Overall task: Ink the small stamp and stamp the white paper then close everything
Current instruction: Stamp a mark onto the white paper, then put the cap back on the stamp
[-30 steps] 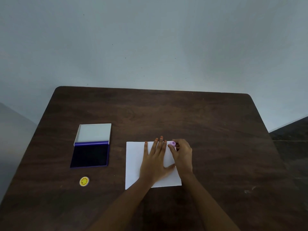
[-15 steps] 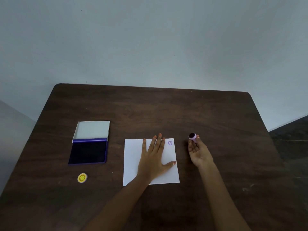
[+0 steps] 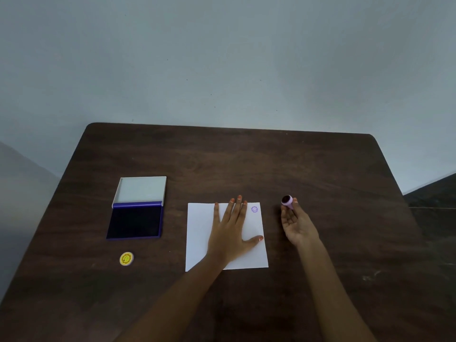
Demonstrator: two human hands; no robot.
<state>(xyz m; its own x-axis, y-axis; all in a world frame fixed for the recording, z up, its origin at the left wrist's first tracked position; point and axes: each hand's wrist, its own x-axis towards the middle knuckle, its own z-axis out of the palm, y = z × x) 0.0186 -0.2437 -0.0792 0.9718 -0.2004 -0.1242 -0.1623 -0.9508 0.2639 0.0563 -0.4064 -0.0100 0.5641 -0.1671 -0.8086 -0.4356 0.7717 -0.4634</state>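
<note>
The white paper (image 3: 199, 233) lies in the middle of the dark wooden table (image 3: 246, 164). A small purple smiley print (image 3: 254, 209) marks its top right corner. My left hand (image 3: 232, 230) rests flat on the sheet, fingers spread. To the right of the paper, my right hand (image 3: 296, 224) is raised palm up and pinches the small purple stamp (image 3: 287, 201) at its fingertips, the inked face turned toward me. The ink pad (image 3: 135, 222) sits at the left, its white lid (image 3: 141, 190) folded back open. The stamp's yellow cap (image 3: 126, 258) lies in front of the pad.
The table's far edge meets a plain grey wall. Bare tabletop stretches behind the paper and out to the right, where the right edge (image 3: 394, 183) drops to a dark floor.
My right hand lifted the stamp off the paper's top right corner and moved right, turning palm up. A purple print now shows there. My left hand stayed flat on the sheet.
</note>
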